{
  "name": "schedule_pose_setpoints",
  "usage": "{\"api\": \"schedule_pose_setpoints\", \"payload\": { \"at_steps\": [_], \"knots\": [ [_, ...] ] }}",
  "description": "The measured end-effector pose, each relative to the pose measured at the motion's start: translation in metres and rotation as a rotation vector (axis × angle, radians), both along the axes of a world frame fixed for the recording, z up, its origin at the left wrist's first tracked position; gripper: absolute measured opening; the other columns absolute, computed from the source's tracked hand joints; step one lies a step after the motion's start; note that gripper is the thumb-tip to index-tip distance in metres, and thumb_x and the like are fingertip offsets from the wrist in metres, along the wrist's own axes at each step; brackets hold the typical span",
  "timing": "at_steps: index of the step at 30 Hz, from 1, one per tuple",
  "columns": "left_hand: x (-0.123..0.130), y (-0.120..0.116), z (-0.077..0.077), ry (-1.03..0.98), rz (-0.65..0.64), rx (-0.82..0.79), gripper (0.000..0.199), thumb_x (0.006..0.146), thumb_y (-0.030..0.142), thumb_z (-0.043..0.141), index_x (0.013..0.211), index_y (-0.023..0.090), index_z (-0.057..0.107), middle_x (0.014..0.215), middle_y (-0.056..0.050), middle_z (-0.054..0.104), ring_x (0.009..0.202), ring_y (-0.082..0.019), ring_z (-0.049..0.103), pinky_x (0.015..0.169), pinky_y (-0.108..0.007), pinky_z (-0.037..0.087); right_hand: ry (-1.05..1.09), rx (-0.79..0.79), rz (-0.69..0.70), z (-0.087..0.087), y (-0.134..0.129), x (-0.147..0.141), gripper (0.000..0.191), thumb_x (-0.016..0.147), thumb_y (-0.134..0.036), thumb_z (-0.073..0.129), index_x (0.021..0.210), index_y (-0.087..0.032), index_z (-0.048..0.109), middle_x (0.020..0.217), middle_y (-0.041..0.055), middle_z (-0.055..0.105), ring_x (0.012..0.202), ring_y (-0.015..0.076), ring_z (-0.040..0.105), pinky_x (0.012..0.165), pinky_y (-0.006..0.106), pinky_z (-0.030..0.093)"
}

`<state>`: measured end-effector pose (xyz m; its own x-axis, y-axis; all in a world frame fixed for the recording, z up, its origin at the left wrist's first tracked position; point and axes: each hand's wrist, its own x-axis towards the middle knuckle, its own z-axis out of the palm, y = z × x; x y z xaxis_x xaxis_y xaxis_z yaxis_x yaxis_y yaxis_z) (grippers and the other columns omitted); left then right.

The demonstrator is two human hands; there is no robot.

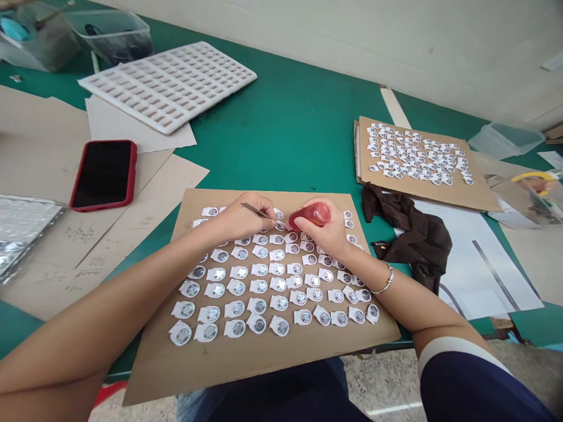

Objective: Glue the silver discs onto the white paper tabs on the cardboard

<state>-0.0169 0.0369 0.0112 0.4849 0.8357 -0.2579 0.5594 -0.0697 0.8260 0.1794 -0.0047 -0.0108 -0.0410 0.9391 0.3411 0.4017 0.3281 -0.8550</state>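
My left hand is closed around thin metal tweezers, their tip near a small round piece on a white backing tab. Facing it, my right hand grips a red squeeze bottle, whose narrow end points left toward that same piece. Whether the nozzle touches the piece I cannot tell. Below both hands lies a cardboard sheet bearing rows of silvery round pieces on white tabs. My hands and forearms cover some of the upper rows.
A second cardboard sheet with similar pieces lies at the right, beside a dark brown cloth. Toward the left are a red-cased phone and a white gridded tray. Clear plastic bins stand at the back left.
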Motion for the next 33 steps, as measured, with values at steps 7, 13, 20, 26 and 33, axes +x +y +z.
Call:
{"api": "schedule_pose_setpoints", "payload": {
  "at_steps": [7,13,20,26,33],
  "knots": [
    [-0.006,0.002,0.022,0.006,0.019,-0.004,0.019,0.064,0.035,0.066,0.072,0.017,0.066,0.072,-0.005,0.066,0.061,-0.014,0.058,0.049,-0.024,0.039,0.441,-0.257,-0.017,0.014,0.017,0.019,0.033,0.078,-0.053,0.049,0.087,-0.022,0.044,0.065,0.0001,0.063,0.045,0.0108,0.055,0.036,0.022,0.039],
    [-0.014,-0.029,0.038,-0.125,0.171,0.071,0.022,0.071,0.037,0.063,0.081,0.017,0.066,0.086,-0.006,0.069,0.075,-0.016,0.061,0.062,-0.025,0.046,0.515,-0.289,-0.036,0.037,0.026,0.033,0.039,0.079,-0.061,0.042,0.087,-0.024,0.045,0.060,-0.0028,0.056,0.040,0.0106,0.052,0.032,0.024,0.036],
    [-0.011,-0.065,0.012,0.070,0.059,0.310,0.016,0.082,0.032,0.053,0.086,0.020,0.063,0.087,-0.003,0.068,0.080,-0.014,0.060,0.069,-0.025,0.045,0.431,-0.255,0.071,0.058,0.021,0.010,0.034,0.077,-0.057,0.051,0.086,-0.025,0.043,0.057,-0.0029,0.056,0.050,0.0158,0.060,0.035,0.025,0.038],
    [-0.013,-0.068,-0.006,0.058,-0.156,0.579,0.013,0.087,0.024,0.047,0.086,0.018,0.059,0.084,-0.004,0.066,0.077,-0.014,0.060,0.072,-0.028,0.045,0.306,-0.125,-0.057,0.046,0.011,-0.007,0.041,0.068,-0.056,0.061,0.085,-0.021,0.047,0.072,0.0009,0.057,0.056,0.0130,0.060,0.044,0.024,0.046],
    [-0.012,-0.065,-0.015,0.000,-0.124,0.671,0.008,0.085,0.020,0.051,0.086,0.018,0.059,0.078,-0.001,0.065,0.070,-0.013,0.059,0.066,-0.027,0.047,0.258,-0.061,-0.098,0.037,0.011,-0.010,0.039,0.067,-0.052,0.064,0.085,-0.021,0.049,0.079,0.0019,0.056,0.064,0.0135,0.058,0.055,0.029,0.049]
  ]
}}
